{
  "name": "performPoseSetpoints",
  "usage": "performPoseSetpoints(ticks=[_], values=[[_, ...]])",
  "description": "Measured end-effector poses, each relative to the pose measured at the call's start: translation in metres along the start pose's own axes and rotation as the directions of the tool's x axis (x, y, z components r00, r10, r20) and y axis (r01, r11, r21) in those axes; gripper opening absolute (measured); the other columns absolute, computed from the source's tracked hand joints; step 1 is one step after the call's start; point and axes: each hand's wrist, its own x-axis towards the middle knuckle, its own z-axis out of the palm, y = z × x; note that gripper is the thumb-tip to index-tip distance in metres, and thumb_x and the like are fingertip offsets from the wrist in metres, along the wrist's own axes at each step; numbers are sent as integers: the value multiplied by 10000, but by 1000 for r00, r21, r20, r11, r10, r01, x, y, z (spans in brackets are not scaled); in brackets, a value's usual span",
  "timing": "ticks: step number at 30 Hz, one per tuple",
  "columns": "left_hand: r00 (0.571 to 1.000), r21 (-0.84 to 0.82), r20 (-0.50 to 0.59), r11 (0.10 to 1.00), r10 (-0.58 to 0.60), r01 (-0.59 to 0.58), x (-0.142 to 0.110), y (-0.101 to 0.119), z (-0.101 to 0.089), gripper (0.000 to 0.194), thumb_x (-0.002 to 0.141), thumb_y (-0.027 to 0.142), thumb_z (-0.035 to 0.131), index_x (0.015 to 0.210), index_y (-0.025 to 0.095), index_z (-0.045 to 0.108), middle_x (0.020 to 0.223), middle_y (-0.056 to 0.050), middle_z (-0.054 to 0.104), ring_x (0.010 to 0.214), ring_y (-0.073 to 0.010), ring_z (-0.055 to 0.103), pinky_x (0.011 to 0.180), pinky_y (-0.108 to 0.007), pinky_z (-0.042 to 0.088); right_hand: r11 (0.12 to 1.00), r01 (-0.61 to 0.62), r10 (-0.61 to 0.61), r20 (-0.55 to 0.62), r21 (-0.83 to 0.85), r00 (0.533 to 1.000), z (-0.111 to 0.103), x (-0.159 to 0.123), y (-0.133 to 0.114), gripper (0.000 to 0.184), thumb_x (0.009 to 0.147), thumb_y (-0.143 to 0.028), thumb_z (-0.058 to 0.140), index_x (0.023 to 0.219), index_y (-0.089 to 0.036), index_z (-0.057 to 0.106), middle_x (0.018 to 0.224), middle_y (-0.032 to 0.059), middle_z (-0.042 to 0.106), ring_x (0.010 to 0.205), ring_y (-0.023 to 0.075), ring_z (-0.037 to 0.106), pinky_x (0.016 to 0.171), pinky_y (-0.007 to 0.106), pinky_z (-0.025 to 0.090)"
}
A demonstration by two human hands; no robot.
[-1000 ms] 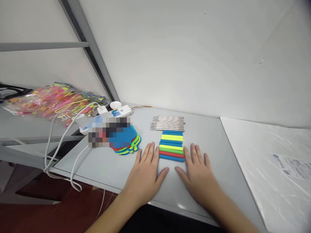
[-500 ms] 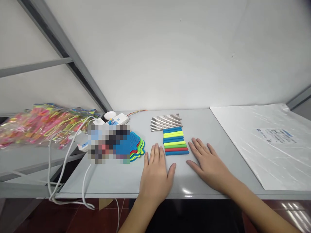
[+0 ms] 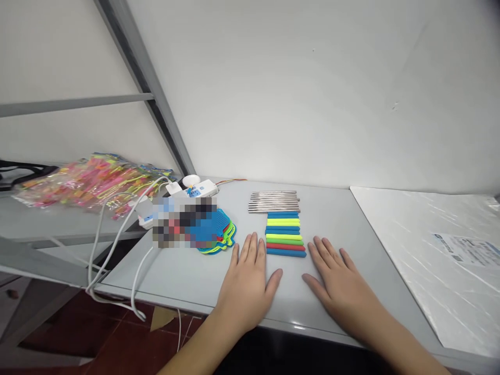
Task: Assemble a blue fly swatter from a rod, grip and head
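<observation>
Left hand (image 3: 245,291) and right hand (image 3: 344,281) both lie flat on the desk (image 3: 187,278), fingers extended, gripping nothing. Coloured tubes (image 3: 284,237) sit side by side in a row between the hands, near both sets of fingertips; actual contact, can't tell. Metal rods (image 3: 273,202) right behind them. To do this well: light palms, straight fingers, no sideways push (tubes look round, probably roll easily). Right ends look ragged, nearest ones jutting toward the right fingers, so that side likely wants more clearance.
</observation>
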Motion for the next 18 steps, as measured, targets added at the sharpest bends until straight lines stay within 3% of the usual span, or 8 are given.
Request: performPoseSetpoints(ticks=[10, 18], values=[[999, -52, 36, 999, -7, 9, -3, 1, -5, 738, 976, 564, 204, 1516, 62, 221, 1582, -165, 130, 1476, -292, 60, 1182, -524, 117, 1000, -12, 12, 16, 0, 1000, -1, 0, -1, 725, 946, -625, 213, 1520, -183, 251, 1576, 40, 160, 1458, 270, 147, 1157, 539, 237], [1000, -109, 14, 994, -3, 5, -5, -2, -3, 738, 973, 588, 184, 1523, 97, 216, 1587, -142, 126, 1479, -277, 38, 1190, -504, 87, 1000, 16, -17, -55, -9, 998, 10, -1, 4, 720, 934, -623, 274, 1506, -187, 303, 1561, 55, 237, 1439, 289, 229, 1130, 549, 294]])
